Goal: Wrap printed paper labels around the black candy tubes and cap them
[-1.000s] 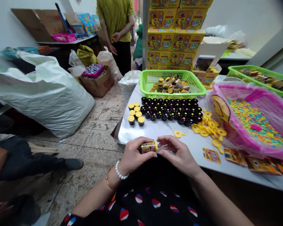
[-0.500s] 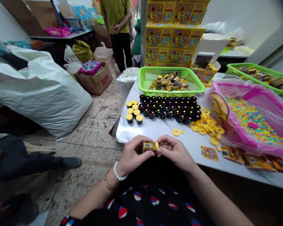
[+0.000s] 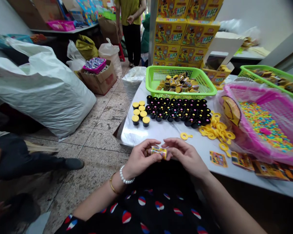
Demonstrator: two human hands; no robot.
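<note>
Left hand and right hand pinch one small labelled tub between fingertips, just off the near edge of the white table. Beyond it: six yellow-lidded tubs done, judging by caps; many open black tubs remain. Loose yellow ring lids right of those; green mesh basket behind.

Six little pots with yellow lids stand together on the table. There are two green baskets and one pink basket. One loose yellow ring lies alone.
</note>
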